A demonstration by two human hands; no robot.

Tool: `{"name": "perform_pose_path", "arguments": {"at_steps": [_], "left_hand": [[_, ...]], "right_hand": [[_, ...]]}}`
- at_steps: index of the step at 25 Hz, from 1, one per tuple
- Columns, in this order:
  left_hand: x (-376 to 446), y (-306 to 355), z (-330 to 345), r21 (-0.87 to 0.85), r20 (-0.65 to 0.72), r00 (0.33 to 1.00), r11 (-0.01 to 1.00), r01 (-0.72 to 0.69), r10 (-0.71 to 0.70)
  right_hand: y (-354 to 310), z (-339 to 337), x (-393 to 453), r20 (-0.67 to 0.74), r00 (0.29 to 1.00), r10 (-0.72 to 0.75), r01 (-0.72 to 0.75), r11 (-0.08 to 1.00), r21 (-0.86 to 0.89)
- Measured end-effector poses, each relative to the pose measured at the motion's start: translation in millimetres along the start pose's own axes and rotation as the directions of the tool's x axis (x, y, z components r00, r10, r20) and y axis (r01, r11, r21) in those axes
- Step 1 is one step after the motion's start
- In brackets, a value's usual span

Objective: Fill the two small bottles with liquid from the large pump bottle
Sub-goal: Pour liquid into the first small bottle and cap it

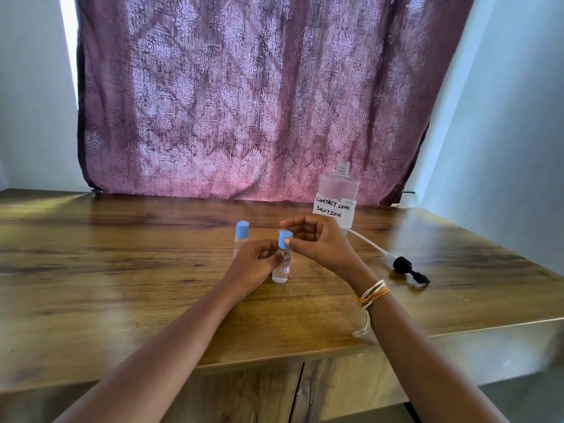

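Observation:
Two small clear bottles with blue caps stand on the wooden table (122, 270). My left hand (254, 265) grips the nearer small bottle (281, 271) around its body. My right hand (317, 241) pinches that bottle's blue cap (284, 238), which sits tilted on the neck. The other small bottle (241, 238) stands upright just behind my left hand, capped. The large bottle (337, 193), labelled "contact lens solution", stands behind my right hand with its neck uncovered. Its black pump head (404, 265) with a white tube lies on the table to the right.
A purple patterned curtain (259, 93) hangs behind the table. The table's front edge (305, 357) runs below my forearms, with cabinet doors under it. A pale wall rises at the right. A thread bracelet (370, 296) is on my right wrist.

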State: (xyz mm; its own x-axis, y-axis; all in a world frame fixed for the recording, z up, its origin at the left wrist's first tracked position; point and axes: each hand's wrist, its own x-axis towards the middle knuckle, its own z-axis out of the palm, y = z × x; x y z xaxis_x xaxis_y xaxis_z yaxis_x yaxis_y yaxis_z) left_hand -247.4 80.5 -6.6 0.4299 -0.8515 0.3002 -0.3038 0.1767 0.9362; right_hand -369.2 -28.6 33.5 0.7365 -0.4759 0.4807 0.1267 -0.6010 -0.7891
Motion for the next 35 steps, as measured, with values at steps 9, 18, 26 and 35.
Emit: {"name": "perform_pose_path", "arguments": {"at_steps": [9, 18, 26, 35], "left_hand": [[-2, 1, 0, 0.039, -0.018, 0.999, 0.999, -0.030, 0.031], [3, -6, -2, -0.029, -0.005, 0.999, 0.998, 0.047, -0.047], [-1, -1, 0, -0.011, -0.008, 1.000, 1.000, 0.020, -0.021], [0, -2, 0, 0.011, -0.023, 0.999, 1.000, 0.023, -0.023]], "right_hand": [[0, 14, 2, -0.168, 0.984, 0.056, -0.105, 0.948, -0.300], [-3, -3, 4, 0.046, 0.996, 0.072, -0.072, 0.997, -0.010], [0, 4, 3, -0.012, 0.992, 0.125, -0.123, 0.990, 0.063], [0, 8, 1, -0.053, 0.989, 0.140, -0.139, 0.990, 0.030]]}}
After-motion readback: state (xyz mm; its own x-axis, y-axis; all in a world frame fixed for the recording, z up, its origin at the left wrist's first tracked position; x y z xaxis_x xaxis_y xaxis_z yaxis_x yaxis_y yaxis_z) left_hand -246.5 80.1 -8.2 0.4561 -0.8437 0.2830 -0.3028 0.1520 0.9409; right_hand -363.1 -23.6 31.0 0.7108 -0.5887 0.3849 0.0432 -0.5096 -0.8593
